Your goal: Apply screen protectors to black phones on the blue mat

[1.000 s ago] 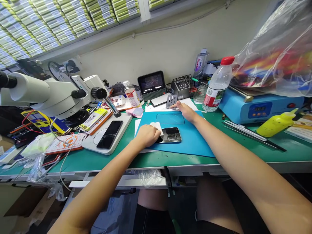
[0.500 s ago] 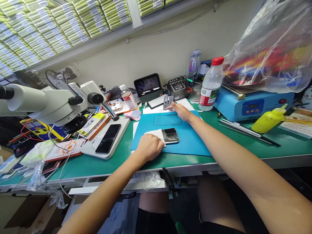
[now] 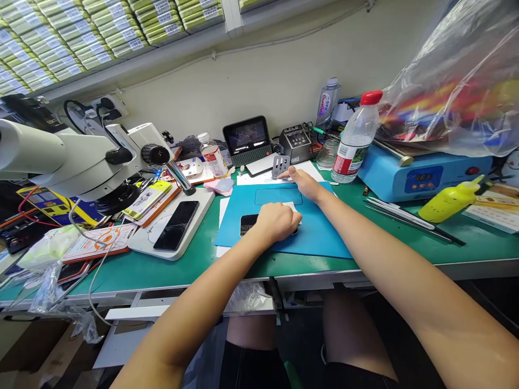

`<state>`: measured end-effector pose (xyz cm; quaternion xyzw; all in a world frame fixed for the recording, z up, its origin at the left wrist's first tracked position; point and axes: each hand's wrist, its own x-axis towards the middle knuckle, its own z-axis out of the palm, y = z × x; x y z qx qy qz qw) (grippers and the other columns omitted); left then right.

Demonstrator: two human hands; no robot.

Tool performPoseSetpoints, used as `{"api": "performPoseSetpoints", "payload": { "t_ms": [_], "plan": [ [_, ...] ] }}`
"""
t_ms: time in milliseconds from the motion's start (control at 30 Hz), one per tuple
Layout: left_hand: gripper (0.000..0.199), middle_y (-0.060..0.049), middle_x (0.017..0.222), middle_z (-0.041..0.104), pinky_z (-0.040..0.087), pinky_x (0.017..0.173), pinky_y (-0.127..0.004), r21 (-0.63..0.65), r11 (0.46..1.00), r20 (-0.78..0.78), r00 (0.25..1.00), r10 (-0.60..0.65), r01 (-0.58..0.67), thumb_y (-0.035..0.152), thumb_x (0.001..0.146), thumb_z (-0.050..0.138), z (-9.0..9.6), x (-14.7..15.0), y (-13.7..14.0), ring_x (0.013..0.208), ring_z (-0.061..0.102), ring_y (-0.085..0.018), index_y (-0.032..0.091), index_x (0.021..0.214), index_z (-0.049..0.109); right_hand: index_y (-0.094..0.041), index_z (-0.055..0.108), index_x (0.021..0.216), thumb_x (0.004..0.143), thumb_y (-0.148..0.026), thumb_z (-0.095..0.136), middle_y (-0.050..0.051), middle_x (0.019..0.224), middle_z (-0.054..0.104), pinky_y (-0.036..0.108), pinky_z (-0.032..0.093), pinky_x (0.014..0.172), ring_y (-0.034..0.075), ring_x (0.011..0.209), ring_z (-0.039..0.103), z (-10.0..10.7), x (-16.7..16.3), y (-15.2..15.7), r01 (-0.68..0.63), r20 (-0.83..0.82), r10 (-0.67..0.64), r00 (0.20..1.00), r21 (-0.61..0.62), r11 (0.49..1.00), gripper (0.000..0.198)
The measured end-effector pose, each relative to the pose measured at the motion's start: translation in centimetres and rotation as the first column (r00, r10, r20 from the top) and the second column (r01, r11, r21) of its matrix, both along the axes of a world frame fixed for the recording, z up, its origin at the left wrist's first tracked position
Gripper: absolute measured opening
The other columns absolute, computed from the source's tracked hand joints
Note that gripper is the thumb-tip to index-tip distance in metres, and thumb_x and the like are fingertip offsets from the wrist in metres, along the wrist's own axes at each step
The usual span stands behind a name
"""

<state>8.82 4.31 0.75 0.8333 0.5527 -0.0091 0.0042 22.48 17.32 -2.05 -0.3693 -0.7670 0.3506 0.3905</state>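
Note:
My left hand [image 3: 279,221] is closed in a fist on a folded white wipe [image 3: 291,206], whose edge shows past the knuckles. It presses down over the right part of a dark phone [image 3: 248,220] lying flat on a blue mat [image 3: 231,227]. The phone's left end is visible; the rest is covered by the hand. Beyond it, my right hand [image 3: 305,185] is at the mat's far edge, its fingers closed at the lower edge of a grey slotted plate [image 3: 280,166] that stands upright. The fingers' grip is partly hidden.
A microscope [image 3: 81,162] stands at left, with another phone [image 3: 177,226] on its base. Behind the mat are a small screen [image 3: 247,136] and bottles. To the right are a red-capped bottle [image 3: 352,143], a blue heating unit [image 3: 421,173], tweezers [image 3: 405,216] and a yellow squeeze bottle [image 3: 450,201].
My left hand has slid right with the wipe across the phone, uncovering its left end and covering its right part. My right hand has stayed nearly in place. The view has shifted slightly.

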Motion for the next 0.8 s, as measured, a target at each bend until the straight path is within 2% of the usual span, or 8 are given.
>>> {"api": "performPoseSetpoints", "payload": {
  "t_ms": [200,367,467,633,800],
  "plan": [
    [0.048,-0.015,0.096,0.075,0.043,0.073,-0.032,-0.006,0.998,-0.055,0.997,0.056,-0.056,0.03,0.101,0.033,0.0,-3.5,0.5,0.093,0.069,-0.027,0.015,0.089,0.076,-0.022,0.081,0.096,0.082,-0.089,0.019,0.012,0.114,0.075,0.046,0.046,0.101,0.033,0.113,0.064,0.2,0.0,-0.1,0.003,0.017,-0.004,1.0,0.02,1.0,0.092],
    [0.047,-0.013,0.093,0.075,0.039,0.069,-0.031,-0.01,0.995,-0.1,0.991,0.094,-0.095,0.024,0.099,0.032,0.0,-8.0,-1.7,0.087,0.068,-0.025,0.016,0.079,0.073,-0.022,0.081,0.096,0.082,-0.089,0.017,0.013,0.114,0.074,0.048,0.042,0.103,0.033,0.113,0.062,0.5,0.0,-0.5,0.005,0.032,-0.006,0.999,0.047,0.999,0.094],
    [0.046,-0.011,0.09,0.075,0.039,0.068,-0.031,-0.011,0.996,-0.102,0.991,0.086,-0.087,0.022,0.098,0.031,0.2,-9.2,-3.6,0.085,0.068,-0.024,0.017,0.077,0.072,-0.022,0.081,0.098,0.082,-0.089,0.016,0.013,0.117,0.073,0.049,0.04,0.105,0.034,0.116,0.061,0.7,0.1,-0.9,0.007,0.051,-0.01,0.999,0.048,0.999,0.094],
    [0.042,-0.011,0.087,0.076,0.042,0.074,-0.032,-0.017,0.999,-0.084,0.995,0.046,-0.047,0.022,0.096,0.036,0.2,-7.6,-5.8,0.083,0.068,-0.023,0.017,0.076,0.073,-0.022,0.08,0.099,0.081,-0.09,0.013,0.013,0.116,0.073,0.05,0.037,0.108,0.033,0.118,0.059,0.9,0.3,-1.0,0.023,0.082,-0.027,0.996,0.056,0.998,0.097],
    [0.043,-0.014,0.09,0.076,0.045,0.075,-0.034,-0.023,1.0,-0.036,0.999,-0.011,0.01,0.027,0.097,0.038,0.0,-3.6,-5.4,0.085,0.07,-0.025,0.014,0.082,0.077,-0.025,0.08,0.099,0.083,-0.088,0.018,0.009,0.116,0.073,0.049,0.039,0.109,0.033,0.12,0.059,0.3,0.2,-0.4,0.032,0.06,-0.034,0.998,0.043,0.999,0.09]
  ]
}}
